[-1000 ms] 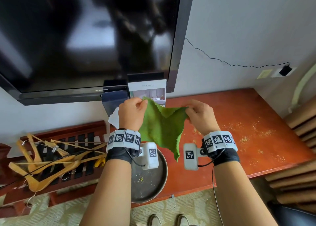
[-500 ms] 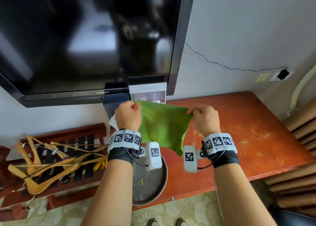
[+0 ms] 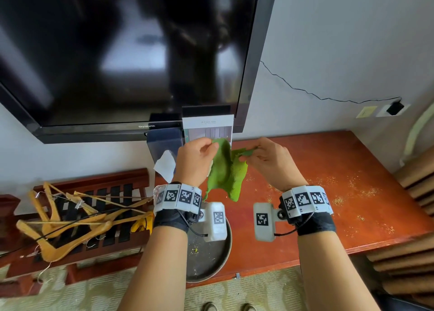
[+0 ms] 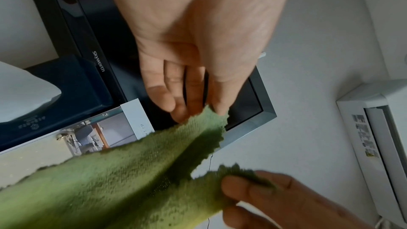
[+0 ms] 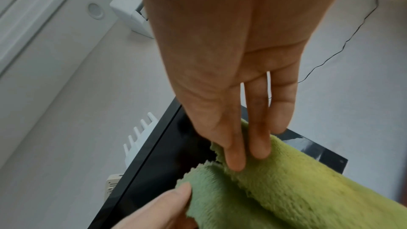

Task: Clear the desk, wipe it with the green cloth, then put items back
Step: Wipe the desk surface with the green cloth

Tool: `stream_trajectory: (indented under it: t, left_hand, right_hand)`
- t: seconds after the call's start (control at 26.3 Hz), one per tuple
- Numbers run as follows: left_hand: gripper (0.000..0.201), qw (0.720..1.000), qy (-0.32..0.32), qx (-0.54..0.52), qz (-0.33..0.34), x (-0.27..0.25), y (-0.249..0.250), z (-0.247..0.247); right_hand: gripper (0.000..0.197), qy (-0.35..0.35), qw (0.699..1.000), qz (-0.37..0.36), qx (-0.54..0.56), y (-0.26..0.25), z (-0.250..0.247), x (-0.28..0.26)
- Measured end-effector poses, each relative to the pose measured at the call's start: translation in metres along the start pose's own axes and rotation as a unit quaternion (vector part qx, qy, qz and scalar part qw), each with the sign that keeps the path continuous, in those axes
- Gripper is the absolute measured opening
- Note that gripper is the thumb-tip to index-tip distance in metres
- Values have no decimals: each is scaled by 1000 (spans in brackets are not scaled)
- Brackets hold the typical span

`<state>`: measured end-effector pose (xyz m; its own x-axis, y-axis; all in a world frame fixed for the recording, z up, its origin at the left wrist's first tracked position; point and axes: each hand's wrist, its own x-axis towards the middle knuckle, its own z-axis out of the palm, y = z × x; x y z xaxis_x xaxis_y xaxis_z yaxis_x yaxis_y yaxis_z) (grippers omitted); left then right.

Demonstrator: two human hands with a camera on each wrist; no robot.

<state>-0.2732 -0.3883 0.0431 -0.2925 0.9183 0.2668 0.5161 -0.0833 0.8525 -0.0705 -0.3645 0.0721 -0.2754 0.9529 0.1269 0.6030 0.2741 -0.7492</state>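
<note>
Both hands hold the green cloth [image 3: 225, 174] in the air above the back left part of the red-brown desk [image 3: 328, 169]. My left hand [image 3: 210, 147] pinches one top corner, and my right hand [image 3: 250, 154] pinches the other. The corners are close together, so the cloth hangs doubled between the hands. In the left wrist view the left fingers [image 4: 182, 111] nip the cloth [image 4: 110, 180] at its edge, with the right hand [image 4: 264, 198] below. In the right wrist view the right fingers [image 5: 235, 159] lie on the fluffy cloth [image 5: 297, 180].
Yellow crumbs [image 3: 352, 188] are scattered over the desk's right half. A round metal tray [image 3: 211, 263] sits at the desk's front left edge. A dark tissue box [image 3: 164, 143] and a card [image 3: 207, 127] stand at the back under the TV [image 3: 131, 52]. Wooden hangers [image 3: 70, 216] lie on a rack to the left.
Half a second ago the cloth was stretched wide between my hands. They have since come together, and the cloth now hangs folded and narrow.
</note>
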Motion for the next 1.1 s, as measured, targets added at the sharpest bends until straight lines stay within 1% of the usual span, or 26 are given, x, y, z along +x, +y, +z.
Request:
stream_trajectory:
  t: [0.11,0.23,0.3,0.42,0.5,0.57,0.65,0.72,0.8,0.88,0.99,1.03,1.1]
  left_hand:
    - [18,999,-31,2,27,-5,7,-1]
    - [16,998,-45,-14,41,-8,14,-3]
    - [16,996,-69,-27,43,-9,18,-5]
    - [18,992,-111,-49,36,-8,21,-6]
    - [19,989,-130,-61,37,-7,23,-7]
    - [20,987,-142,-67,39,-5,23,-7]
    - [20,988,-133,-75,29,-4,23,-6]
    - [21,990,-111,-82,11,-2,21,-5]
    - [21,989,-114,-91,2,0,21,-2]
    - [20,986,-129,-104,2,0,23,1]
    - [20,985,-142,-97,16,2,25,5]
    - [20,984,-146,-99,14,2,26,7]
    - [21,982,-151,-110,6,3,27,10]
  right_hand:
    - [12,-11,999,-32,27,-6,4,0]
    - [9,3,997,-71,10,-7,14,3]
    - [12,21,995,-96,-14,-8,18,5]
    - [12,21,992,-123,-21,-9,20,8]
    - [11,27,992,-123,-18,-9,21,8]
    - [10,47,991,-125,-18,-9,21,9]
    - [9,61,988,-142,2,-6,20,10]
    - [10,40,988,-144,31,-5,16,10]
    - [12,17,991,-130,37,-5,12,10]
    - [12,26,990,-132,32,-3,12,10]
    - [12,63,989,-126,42,3,11,10]
    - [12,69,988,-123,57,6,10,10]
    - [11,58,985,-124,105,7,6,9]
